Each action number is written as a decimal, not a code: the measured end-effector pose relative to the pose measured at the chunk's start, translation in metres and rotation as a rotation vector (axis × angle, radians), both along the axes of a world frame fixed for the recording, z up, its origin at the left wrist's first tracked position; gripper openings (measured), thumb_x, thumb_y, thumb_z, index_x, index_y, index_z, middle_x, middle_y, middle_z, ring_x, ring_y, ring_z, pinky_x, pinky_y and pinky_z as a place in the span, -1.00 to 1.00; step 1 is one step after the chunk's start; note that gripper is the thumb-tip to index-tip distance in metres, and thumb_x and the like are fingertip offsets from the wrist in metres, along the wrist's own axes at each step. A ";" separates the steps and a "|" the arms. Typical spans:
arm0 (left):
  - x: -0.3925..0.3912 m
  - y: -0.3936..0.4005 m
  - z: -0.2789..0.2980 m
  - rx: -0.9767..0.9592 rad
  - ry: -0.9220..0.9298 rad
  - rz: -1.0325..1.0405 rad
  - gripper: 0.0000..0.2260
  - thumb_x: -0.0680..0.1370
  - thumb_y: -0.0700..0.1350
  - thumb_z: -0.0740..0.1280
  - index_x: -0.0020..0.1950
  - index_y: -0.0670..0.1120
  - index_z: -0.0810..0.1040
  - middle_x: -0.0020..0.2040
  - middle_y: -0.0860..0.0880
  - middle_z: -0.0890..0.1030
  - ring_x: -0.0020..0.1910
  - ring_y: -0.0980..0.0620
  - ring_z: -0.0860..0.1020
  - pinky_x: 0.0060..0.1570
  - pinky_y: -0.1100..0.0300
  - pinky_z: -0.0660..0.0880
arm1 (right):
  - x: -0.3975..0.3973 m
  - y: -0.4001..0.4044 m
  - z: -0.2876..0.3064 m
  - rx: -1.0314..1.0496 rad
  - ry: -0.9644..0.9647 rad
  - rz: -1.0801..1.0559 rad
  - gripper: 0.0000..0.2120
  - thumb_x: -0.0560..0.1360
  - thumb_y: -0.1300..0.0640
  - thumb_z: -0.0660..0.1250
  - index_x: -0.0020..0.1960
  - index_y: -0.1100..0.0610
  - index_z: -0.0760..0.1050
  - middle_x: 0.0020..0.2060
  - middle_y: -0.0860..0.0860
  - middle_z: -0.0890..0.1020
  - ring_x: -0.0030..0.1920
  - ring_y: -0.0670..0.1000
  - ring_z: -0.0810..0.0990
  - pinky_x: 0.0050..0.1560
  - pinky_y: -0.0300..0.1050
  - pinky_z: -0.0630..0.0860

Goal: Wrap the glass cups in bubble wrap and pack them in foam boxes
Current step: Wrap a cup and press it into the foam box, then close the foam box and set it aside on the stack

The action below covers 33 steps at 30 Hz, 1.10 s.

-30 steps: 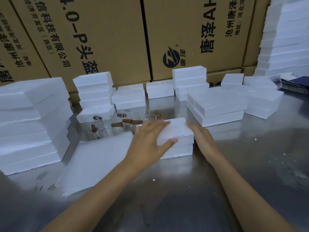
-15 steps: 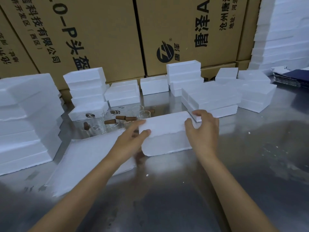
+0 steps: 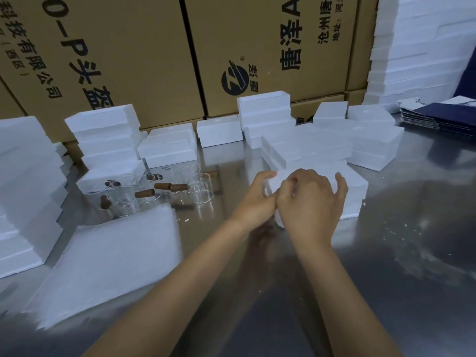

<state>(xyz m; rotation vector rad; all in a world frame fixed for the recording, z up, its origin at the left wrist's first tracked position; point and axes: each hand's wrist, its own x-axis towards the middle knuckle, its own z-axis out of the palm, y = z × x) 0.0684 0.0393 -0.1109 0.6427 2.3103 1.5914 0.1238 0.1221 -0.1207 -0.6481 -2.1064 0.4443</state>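
A closed white foam box (image 3: 356, 191) rests on the metal table (image 3: 386, 253) at centre right. My left hand (image 3: 257, 199) grips its near left corner. My right hand (image 3: 311, 202) lies over its top, fingers curled around the far edge. Several clear glass cups (image 3: 201, 188) with brown wooden handles stand in a cluster left of the box. A pile of white wrap sheets (image 3: 113, 258) lies in front of the cups.
Foam box stacks stand at the left (image 3: 25, 191), along the back (image 3: 262, 117) and just behind the held box (image 3: 309, 150). Cardboard cartons (image 3: 144, 55) form the back wall. Dark folded paper cartons (image 3: 443, 114) sit at the far right, under a tall foam stack (image 3: 417, 47).
Both hands carried the foam box to the right and farther back. My right hand shifted from the box's right end to its top, close beside my left hand.
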 end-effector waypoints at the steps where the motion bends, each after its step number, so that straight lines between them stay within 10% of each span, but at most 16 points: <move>1: -0.002 0.008 0.000 0.024 -0.021 0.004 -0.59 0.60 -0.10 0.34 0.43 0.06 0.35 -0.15 -0.08 0.52 -0.20 0.04 0.52 -0.08 0.20 0.45 | -0.002 0.004 -0.003 -0.016 0.012 0.006 -0.73 0.53 0.14 0.13 -0.13 0.13 0.60 -0.20 -0.01 0.64 -0.08 0.05 0.60 0.53 -0.02 -0.02; 6: -0.011 0.036 0.000 0.055 -0.107 0.054 -0.59 0.57 0.04 0.37 0.37 0.18 0.32 0.34 -0.32 0.46 0.20 -0.16 0.57 0.32 -0.05 0.47 | -0.016 0.023 -0.019 -0.201 0.124 0.215 -0.71 0.59 0.25 0.08 0.11 0.20 0.56 0.11 0.02 0.62 0.37 0.05 0.44 0.57 -0.07 -0.05; 18: -0.031 0.001 0.016 0.173 -0.009 0.205 -0.82 0.63 -0.10 0.26 0.22 -0.03 0.52 0.09 -0.01 0.56 -0.16 0.03 0.56 -0.29 0.27 0.53 | -0.020 0.007 -0.025 0.072 0.177 0.291 -0.69 0.52 0.23 0.22 0.24 0.22 0.52 0.34 0.14 0.51 0.43 0.14 0.37 0.55 0.08 0.11; 24: -0.078 -0.066 0.037 0.068 0.166 0.401 -0.82 0.64 -0.16 0.20 0.16 -0.05 0.56 -0.06 0.03 0.52 -0.10 0.00 0.55 -0.14 0.20 0.50 | -0.048 -0.039 -0.040 0.247 -0.334 0.702 -0.42 0.53 0.10 0.19 0.54 0.11 0.22 0.58 0.03 0.18 0.54 0.03 0.19 0.53 -0.10 0.05; 27: -0.112 -0.100 0.047 -0.046 0.214 0.521 -0.81 0.61 -0.18 0.19 0.13 -0.03 0.55 -0.03 0.01 0.55 -0.19 0.06 0.54 -0.32 0.31 0.47 | -0.075 -0.043 -0.043 0.162 -0.409 0.691 -0.50 0.59 0.06 0.14 0.51 0.11 0.23 0.58 0.06 0.19 0.51 0.07 0.25 0.47 -0.07 0.18; 33: -0.193 -0.160 0.055 -0.316 0.241 0.742 -0.73 0.60 -0.12 0.22 0.28 -0.14 0.49 0.30 -0.15 0.49 0.26 -0.17 0.48 0.21 0.03 0.48 | -0.132 -0.042 -0.046 0.089 -0.464 0.535 -0.76 0.62 0.06 0.09 0.16 0.15 0.43 0.12 0.11 0.54 0.10 0.11 0.51 -0.04 -0.04 0.36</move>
